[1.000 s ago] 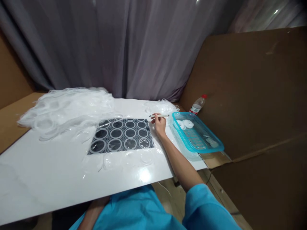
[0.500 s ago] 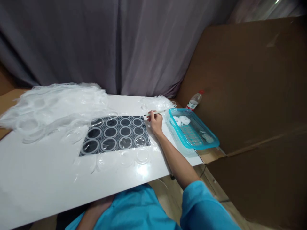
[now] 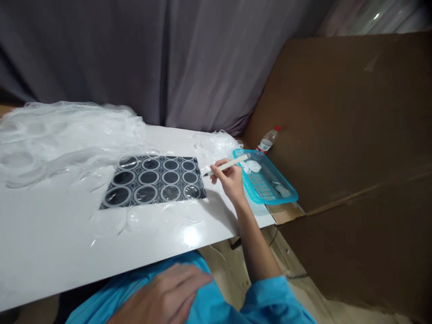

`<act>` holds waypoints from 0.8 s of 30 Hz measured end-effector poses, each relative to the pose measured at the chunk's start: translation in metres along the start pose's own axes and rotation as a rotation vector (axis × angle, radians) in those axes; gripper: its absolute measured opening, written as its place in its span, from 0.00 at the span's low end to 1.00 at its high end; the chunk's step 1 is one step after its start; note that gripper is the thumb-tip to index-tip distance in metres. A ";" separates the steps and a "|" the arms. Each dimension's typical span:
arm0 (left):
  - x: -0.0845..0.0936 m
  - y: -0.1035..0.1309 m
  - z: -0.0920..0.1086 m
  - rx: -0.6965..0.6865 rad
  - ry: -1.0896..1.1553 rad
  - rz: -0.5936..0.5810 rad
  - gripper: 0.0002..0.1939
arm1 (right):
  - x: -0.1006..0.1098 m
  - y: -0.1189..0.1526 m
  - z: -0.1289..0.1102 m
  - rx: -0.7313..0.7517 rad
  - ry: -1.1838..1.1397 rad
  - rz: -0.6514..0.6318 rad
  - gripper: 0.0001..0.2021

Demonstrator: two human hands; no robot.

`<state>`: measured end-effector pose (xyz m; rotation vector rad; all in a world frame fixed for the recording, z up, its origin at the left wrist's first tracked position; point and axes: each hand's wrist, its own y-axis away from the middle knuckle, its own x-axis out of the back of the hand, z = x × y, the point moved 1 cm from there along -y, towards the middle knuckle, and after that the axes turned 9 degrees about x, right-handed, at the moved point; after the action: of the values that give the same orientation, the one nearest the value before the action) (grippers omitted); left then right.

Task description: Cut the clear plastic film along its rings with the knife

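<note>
My right hand is closed around a white pen, raised over the table to the right of a dark sheet. The pen's dark tip points left, near the sheet's right edge. On the white table lies the dark patterned sheet, printed with rows of pale rings, with clear film over it. My left hand, slightly blurred, is in front of my blue clothing below the table edge. Its fingers stretch to the right and nothing shows in them.
A heap of clear film with rings covers the table's back left, and a smaller heap lies behind my right hand. At right stands a blue basket holding white round pieces. Behind it are a plastic bottle and a cardboard wall.
My right hand has lifted and drawn back toward me with the pen, away from the sheet's far right corner. My left hand has come up from under the table edge into view.
</note>
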<state>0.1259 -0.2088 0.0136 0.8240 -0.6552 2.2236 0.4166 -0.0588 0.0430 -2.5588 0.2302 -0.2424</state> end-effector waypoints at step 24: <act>-0.051 -0.081 -0.020 -0.104 -0.498 0.084 0.25 | 0.020 0.130 -0.012 -0.134 0.326 -0.046 0.12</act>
<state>0.2070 -0.1639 -0.0180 1.3329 -1.0445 2.0421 0.4185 -0.1773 -0.0151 -2.6472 0.3187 -0.6840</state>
